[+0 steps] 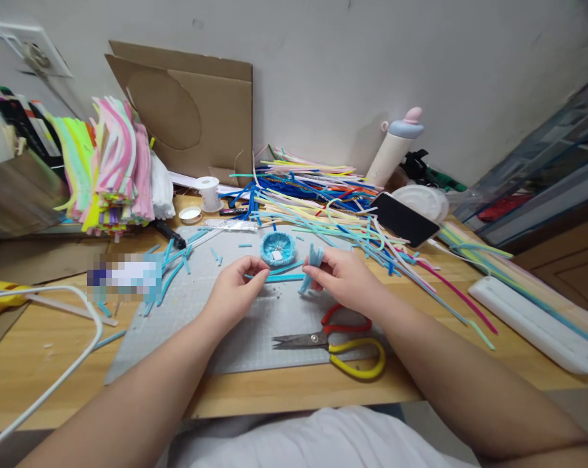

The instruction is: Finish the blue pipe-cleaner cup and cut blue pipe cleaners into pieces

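Observation:
My left hand [238, 283] is closed in a pinch on one end of a light blue pipe cleaner [286, 277] that runs across to my right hand [340, 276]. My right hand is closed round a small folded bundle of light blue pipe cleaner [314, 260]. Both hands hover over a grey cutting mat [186, 325]. Just beyond them on the mat lies a round blue coiled piece [277, 247] with a white bit in its middle. Scissors [332, 341] with red and yellow handles lie shut on the mat near my right wrist.
A heap of loose coloured pipe cleaners [313, 195] covers the table's far middle, bundles [108, 169] stand at the far left. A black phone [405, 220], a bottle [396, 146], a white spool [208, 192], cardboard [196, 110] and a white strip [532, 322] surround the mat.

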Demonstrator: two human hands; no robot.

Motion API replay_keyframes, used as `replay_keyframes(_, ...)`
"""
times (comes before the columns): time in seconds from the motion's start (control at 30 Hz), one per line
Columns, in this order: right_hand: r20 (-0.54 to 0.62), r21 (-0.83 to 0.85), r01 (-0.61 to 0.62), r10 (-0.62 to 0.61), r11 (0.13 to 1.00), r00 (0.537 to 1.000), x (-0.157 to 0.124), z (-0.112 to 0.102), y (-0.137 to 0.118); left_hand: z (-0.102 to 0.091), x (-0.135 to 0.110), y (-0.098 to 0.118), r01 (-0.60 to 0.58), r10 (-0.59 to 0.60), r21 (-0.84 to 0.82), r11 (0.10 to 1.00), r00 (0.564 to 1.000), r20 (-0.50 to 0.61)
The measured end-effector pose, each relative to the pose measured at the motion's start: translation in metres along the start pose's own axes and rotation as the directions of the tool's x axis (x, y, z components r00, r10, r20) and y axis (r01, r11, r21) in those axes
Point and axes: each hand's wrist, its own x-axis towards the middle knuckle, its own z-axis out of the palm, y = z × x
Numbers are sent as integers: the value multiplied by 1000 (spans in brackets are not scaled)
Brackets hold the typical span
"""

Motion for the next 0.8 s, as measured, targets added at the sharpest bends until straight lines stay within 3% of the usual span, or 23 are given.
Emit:
replay_keyframes(0.57, 38, 63, 48, -51, 997, 998, 2, 16, 5, 2, -3, -2, -27, 22, 53, 998, 995, 102)
replay_keyframes(0.67, 68, 254, -83, 68, 964, 995, 2, 18, 1, 5, -5, 0, -29, 26, 16, 999, 986, 165)
replay_keyframes(0.8, 160, 603, -236, 175, 762, 972, 0, 23, -7, 7, -11, 7, 21, 14, -91, 996, 930, 366)
